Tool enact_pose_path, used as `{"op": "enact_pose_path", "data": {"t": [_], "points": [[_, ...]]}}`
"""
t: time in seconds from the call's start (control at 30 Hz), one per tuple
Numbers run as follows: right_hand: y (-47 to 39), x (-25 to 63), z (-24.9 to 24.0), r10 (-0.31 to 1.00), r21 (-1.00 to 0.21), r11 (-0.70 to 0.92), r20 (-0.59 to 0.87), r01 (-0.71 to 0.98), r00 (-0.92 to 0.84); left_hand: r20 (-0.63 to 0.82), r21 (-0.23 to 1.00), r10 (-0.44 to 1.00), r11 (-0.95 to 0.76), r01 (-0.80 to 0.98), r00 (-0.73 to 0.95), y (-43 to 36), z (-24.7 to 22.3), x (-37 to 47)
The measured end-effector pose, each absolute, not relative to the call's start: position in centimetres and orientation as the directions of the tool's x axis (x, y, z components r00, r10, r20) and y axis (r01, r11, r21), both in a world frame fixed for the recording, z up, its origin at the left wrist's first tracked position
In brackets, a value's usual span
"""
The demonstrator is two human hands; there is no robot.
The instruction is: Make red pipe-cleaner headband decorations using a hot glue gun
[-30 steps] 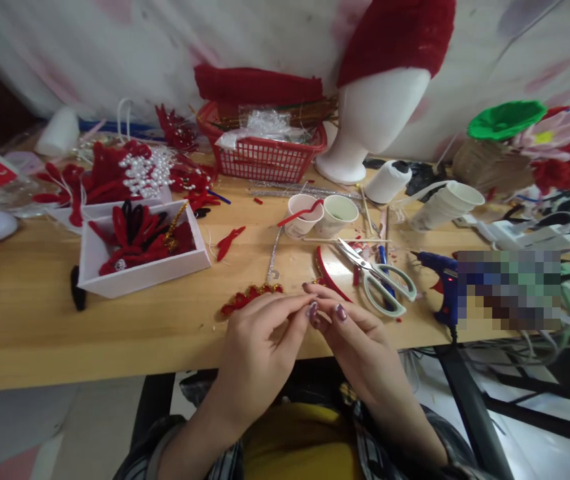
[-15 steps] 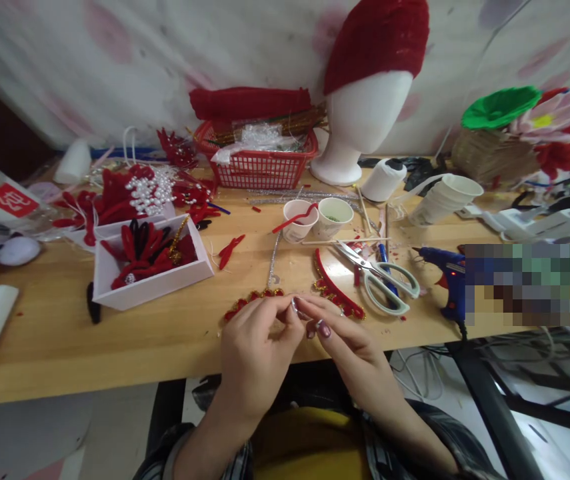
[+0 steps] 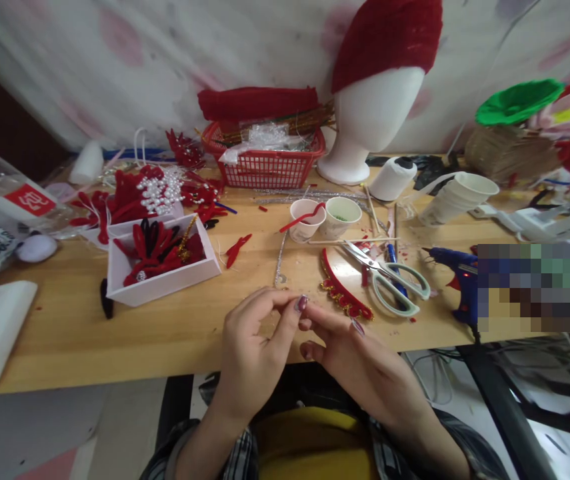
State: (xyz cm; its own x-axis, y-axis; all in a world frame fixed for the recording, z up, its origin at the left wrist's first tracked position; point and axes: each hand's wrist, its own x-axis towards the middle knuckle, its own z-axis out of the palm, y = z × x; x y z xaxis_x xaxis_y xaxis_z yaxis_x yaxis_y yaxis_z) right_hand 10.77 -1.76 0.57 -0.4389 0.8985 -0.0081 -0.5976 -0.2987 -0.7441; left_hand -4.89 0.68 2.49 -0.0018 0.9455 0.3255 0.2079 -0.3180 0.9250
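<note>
Near the table's front edge, my left hand [image 3: 259, 350] has its thumb and forefinger pinched together; anything between them is too small to make out. My right hand [image 3: 349, 350] touches the left fingertips with its own, its fingers partly spread and its palm turned inward, nothing visible in it. Just beyond the right hand lies a curved red band [image 3: 341, 288] with gold and red trim. Scissors [image 3: 382, 273] with pale green handles rest right of the band, partly over a blue pen. A silver strip [image 3: 281, 257] lies beyond my left hand.
A white box [image 3: 165, 283] of red and black pieces stands left. Two paper cups [image 3: 307, 230], a red basket [image 3: 269, 168] and a foam head [image 3: 377, 120] with a red cap stand behind. A blue glue gun [image 3: 462, 273] lies right, beside a blurred patch.
My right fingers have spread and its thumb has moved off the left fingertips. The red and gold trim seen beyond my left hand no longer shows. The whole view has shifted slightly.
</note>
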Motion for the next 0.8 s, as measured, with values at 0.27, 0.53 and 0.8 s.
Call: {"op": "enact_pose_path", "data": {"t": [0.27,0.53,0.8], "points": [[-2.0,10.1,0.9,0.864,-0.733,-0.342,0.001,-0.587,-0.504,0.458,0.873,0.874,-0.409,0.265,-0.162,0.2,2.1,-5.4],[-2.0,10.3,1.0,0.812,-0.663,-0.488,-0.107,-0.568,-0.574,0.730,0.587,0.681,-0.674,0.449,0.067,0.8,1.6,-6.1],[-2.1,10.1,1.0,0.720,-0.598,-0.567,-0.023,-0.567,-0.694,0.683,0.689,0.723,-0.590,0.421,-0.104,1.0,0.2,-8.7]]}}
